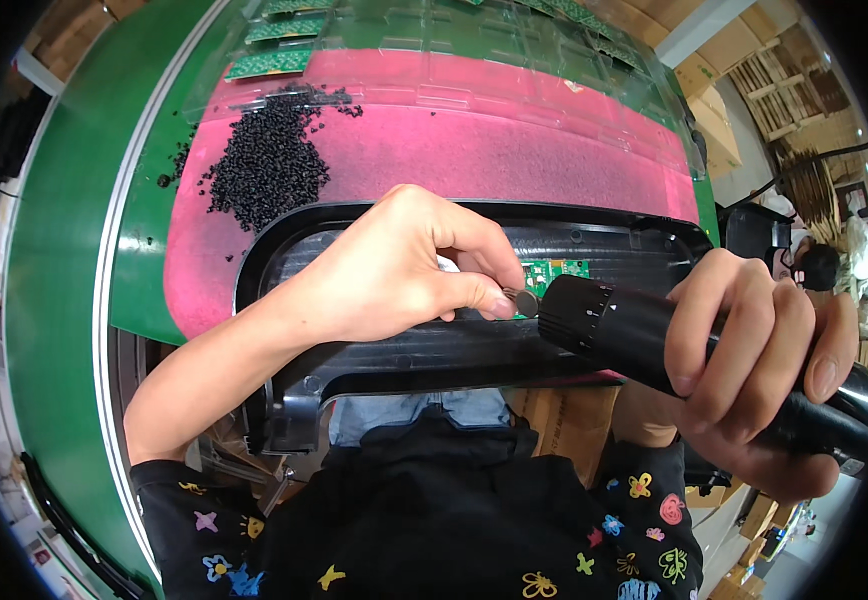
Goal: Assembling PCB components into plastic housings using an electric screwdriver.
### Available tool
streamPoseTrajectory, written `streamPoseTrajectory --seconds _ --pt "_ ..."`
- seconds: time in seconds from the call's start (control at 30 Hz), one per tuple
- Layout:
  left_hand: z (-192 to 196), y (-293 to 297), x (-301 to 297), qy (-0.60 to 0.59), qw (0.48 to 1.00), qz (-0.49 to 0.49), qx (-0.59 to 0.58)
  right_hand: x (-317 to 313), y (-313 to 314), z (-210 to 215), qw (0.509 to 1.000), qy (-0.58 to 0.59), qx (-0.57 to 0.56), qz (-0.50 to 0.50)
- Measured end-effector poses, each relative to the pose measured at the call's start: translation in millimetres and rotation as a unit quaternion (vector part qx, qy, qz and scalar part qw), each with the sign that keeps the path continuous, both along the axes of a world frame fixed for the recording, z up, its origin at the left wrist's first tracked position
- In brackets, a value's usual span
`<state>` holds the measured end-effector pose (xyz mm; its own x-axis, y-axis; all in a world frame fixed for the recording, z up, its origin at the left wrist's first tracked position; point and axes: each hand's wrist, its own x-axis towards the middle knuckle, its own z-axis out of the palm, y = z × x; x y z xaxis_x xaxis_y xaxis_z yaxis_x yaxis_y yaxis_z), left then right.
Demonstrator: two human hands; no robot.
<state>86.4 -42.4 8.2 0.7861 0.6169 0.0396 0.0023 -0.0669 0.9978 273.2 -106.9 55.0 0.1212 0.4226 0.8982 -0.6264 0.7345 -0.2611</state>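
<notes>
My right hand is wrapped round a black cordless screwdriver with a marked ring near its nose, which points left. Thumb and forefinger of my left hand pinch a small, dark, round metal piece just off the screwdriver's nose; its exact kind is unclear. Beneath both lies a green circuit board, partly covered by my fingers and the tool. It sits inside a long black plastic housing with a raised rim. Something white shows between the fingers of my left hand.
A heap of small black screws or pellets lies on the pink mat, left of centre. Clear plastic trays with green circuit boards stand at the back. The green table extends left; cardboard and people appear beyond it at right.
</notes>
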Motion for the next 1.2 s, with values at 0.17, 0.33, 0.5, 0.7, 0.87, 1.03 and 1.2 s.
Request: streamPoseTrajectory --seconds 0.17,0.33,0.5,0.7,0.87,1.03,1.2 --pt "4.6 1.8 0.9 0.033 0.997 -0.005 -0.068 -3.0 0.7 3.8 0.999 -0.029 -0.028 -0.013" --pt "2.8 1.9 2.1 0.022 0.995 -0.024 -0.090 18.1 -9.7 21.8 0.984 -0.138 -0.081 -0.075" --pt "-0.9 0.9 3.7 0.079 0.994 -0.025 -0.071 10.0 -5.4 10.3 0.984 -0.148 -0.086 -0.052" --pt "-11.8 4.8 4.5 0.144 0.969 0.041 0.195 19.4 -0.4 -7.9 0.949 -0.230 -0.216 0.020" --pt "-9.4 5.0 4.8 0.167 0.948 0.068 0.264 17.2 -0.9 -15.6 0.942 -0.244 -0.230 -0.007" --pt "-8.5 3.5 5.6 0.196 0.942 0.063 0.266 16.3 0.4 -18.5 0.936 -0.260 -0.237 -0.016" --pt "-21.9 4.3 4.9 0.093 0.967 0.044 0.233 13.6 8.1 -16.8 0.933 -0.283 -0.218 0.047"
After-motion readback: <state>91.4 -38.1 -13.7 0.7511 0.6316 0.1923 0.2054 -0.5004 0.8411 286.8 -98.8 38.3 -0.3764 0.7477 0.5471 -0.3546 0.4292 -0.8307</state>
